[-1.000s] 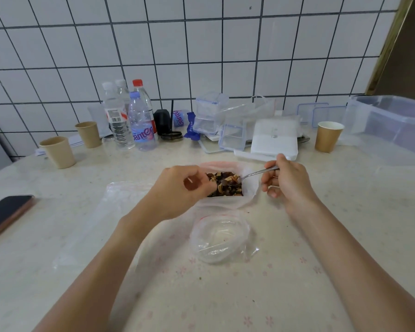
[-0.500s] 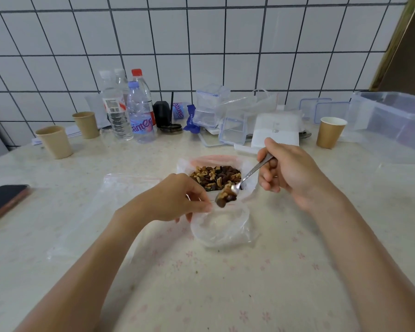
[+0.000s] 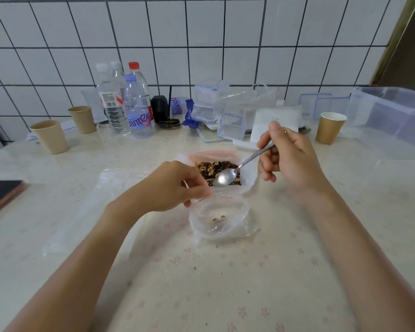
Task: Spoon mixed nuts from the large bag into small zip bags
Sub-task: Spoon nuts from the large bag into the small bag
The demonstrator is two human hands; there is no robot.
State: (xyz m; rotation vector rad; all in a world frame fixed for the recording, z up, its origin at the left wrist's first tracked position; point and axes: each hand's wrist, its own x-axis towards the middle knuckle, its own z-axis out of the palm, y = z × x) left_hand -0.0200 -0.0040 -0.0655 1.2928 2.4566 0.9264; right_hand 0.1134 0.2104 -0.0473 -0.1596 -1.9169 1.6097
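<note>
With our left hand (image 3: 175, 185) we pinch the rim of the small clear plastic zip bag (image 3: 222, 218), holding its mouth wide on the pale flower-patterned counter (image 3: 225, 283); a few nut pieces (image 3: 217, 218) lie at its bottom. Our right hand (image 3: 290, 156) grips the handle of the shiny metal spoon (image 3: 228, 176), whose empty bowl hangs over the mixed nuts (image 3: 211, 168) in the large clear bag with a pink strip (image 3: 216, 155), just behind the small one. Another flat clear bag (image 3: 89, 207) lies under our left forearm. A dark phone (image 3: 3, 192) rests at the counter's left edge.
</note>
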